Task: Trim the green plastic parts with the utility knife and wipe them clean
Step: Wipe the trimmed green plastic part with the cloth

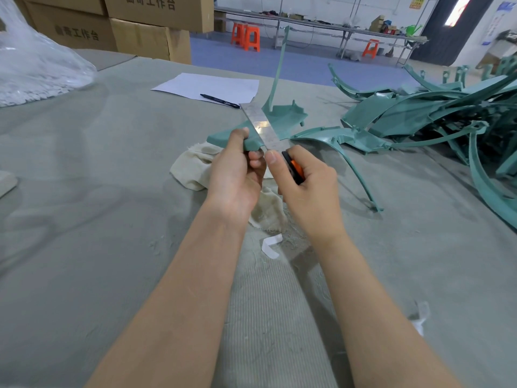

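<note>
My left hand [235,172] grips the near corner of a green plastic part [282,119], held above the table with its thin arm pointing up. My right hand [307,186] holds an orange and black utility knife [293,168]. The knife's long steel blade [260,124] lies across the part's edge, right beside my left fingers. A cream cloth [195,166] lies crumpled on the table under both hands.
A heap of green plastic parts [436,113] fills the table's right side, one curved part [344,152] reaching toward my hands. A paper sheet [207,85] with a black pen [219,101] lies further back. A clear bag [33,65] and cardboard boxes [140,37] stand at the left.
</note>
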A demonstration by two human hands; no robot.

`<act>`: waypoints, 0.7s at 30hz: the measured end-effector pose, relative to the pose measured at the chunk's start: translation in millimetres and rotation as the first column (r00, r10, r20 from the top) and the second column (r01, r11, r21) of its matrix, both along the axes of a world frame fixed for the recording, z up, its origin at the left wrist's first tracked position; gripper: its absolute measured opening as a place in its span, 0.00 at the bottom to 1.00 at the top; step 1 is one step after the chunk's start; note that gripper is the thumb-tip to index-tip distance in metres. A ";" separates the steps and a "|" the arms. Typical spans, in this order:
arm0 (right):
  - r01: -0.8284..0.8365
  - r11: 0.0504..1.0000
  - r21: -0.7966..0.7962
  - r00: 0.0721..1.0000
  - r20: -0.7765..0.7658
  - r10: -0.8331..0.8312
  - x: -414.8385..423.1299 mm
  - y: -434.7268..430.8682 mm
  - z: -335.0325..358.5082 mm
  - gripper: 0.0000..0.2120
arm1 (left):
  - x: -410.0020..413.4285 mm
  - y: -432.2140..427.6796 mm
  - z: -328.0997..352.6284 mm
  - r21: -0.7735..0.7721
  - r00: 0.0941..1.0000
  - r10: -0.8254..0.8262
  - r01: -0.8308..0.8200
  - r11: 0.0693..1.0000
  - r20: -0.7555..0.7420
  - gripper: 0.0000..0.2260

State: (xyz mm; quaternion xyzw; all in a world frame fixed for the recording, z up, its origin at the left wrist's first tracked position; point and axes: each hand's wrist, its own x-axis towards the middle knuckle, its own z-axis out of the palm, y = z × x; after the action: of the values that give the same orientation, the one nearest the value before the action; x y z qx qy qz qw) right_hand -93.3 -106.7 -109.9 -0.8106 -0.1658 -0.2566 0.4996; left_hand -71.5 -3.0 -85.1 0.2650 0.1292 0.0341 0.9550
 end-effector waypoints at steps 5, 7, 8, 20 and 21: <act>-0.005 1.000 -0.002 1.000 -0.007 0.005 0.4 -0.4 -0.8 0.22 | 0.5 -0.8 -0.8 -0.016 1.000 -0.012 0.013 1.000 0.006 0.16; -0.006 1.000 0.001 1.000 -0.009 0.006 0.6 -0.6 -1.2 0.22 | 0.1 -1.3 -1.3 -0.028 1.000 -0.023 0.023 0.999 0.011 0.18; -0.009 1.000 0.003 1.000 -0.011 0.009 0.8 -0.6 -1.3 0.22 | 0.2 -1.4 -1.3 -0.030 1.000 -0.027 0.027 0.999 0.015 0.19; -0.062 0.996 -0.069 0.998 -0.006 0.061 -2.5 7.5 -5.7 0.20 | -2.9 2.1 -3.1 0.075 0.993 -0.102 0.098 0.992 0.059 0.20; -0.059 0.997 -0.045 0.998 -0.011 0.058 -2.3 6.1 -4.1 0.19 | -3.2 2.0 -0.9 0.051 0.993 -0.100 0.097 0.994 0.059 0.18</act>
State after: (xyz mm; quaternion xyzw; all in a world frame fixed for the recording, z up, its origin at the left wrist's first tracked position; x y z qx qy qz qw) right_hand -95.6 -100.5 -114.0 -0.8178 -0.1929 -0.2339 0.4891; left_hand -74.7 -1.0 -85.9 0.2928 0.0858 -0.0021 0.9523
